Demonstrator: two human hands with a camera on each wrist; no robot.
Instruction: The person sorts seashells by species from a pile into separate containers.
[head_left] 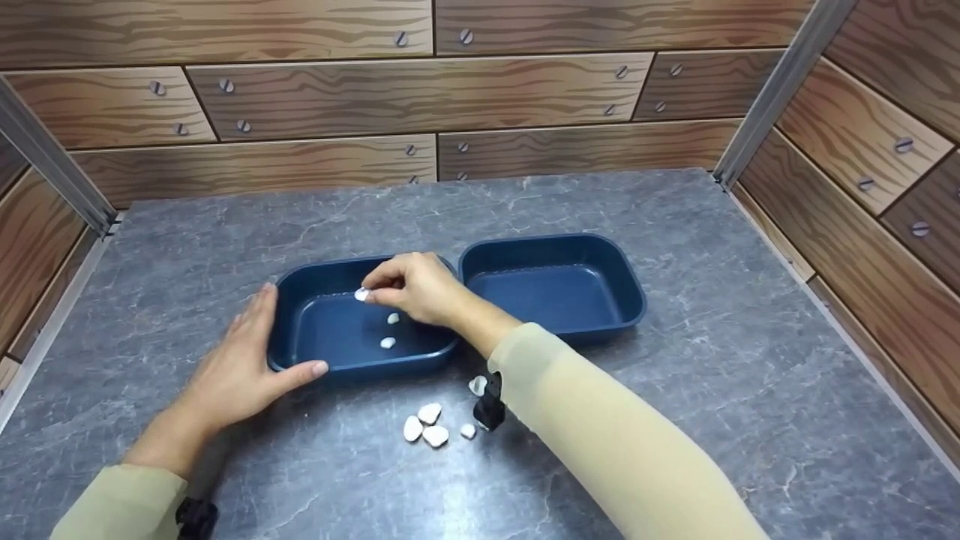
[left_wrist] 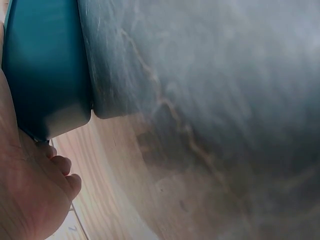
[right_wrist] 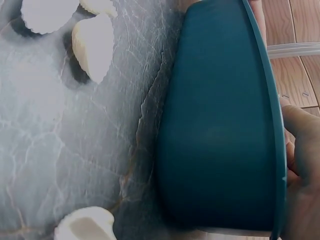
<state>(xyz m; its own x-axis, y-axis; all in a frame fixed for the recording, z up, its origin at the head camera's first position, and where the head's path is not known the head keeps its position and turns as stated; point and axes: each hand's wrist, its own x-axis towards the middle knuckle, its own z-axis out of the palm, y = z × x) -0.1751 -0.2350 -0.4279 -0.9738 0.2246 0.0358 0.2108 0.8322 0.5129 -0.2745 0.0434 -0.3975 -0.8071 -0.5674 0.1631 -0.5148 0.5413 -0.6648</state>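
Observation:
My right hand [head_left: 424, 289] pinches a white seashell [head_left: 361, 294] between thumb and fingers, over the inside of the left blue tray [head_left: 397, 365]. Two small white shells lie on that tray's floor, a greenish-white shell [head_left: 393, 319] and another shell [head_left: 387, 343] in front of it. Fingers straight, my left hand [head_left: 236, 375] rests against the tray's left end, its thumb by the front rim. The left wrist view has this hand [left_wrist: 30, 185] beside the tray wall [left_wrist: 47, 60]. In the right wrist view, the tray's wall [right_wrist: 215, 120] hides the pinched shell.
A second blue tray [head_left: 637, 304] stands right of the first, its near left corner behind my right forearm. Several white shells [head_left: 435, 436] lie on the grey marbled table in front, with one shell [head_left: 478, 385] beside my right wrist. Wood-patterned walls [head_left: 420, 97] enclose the table.

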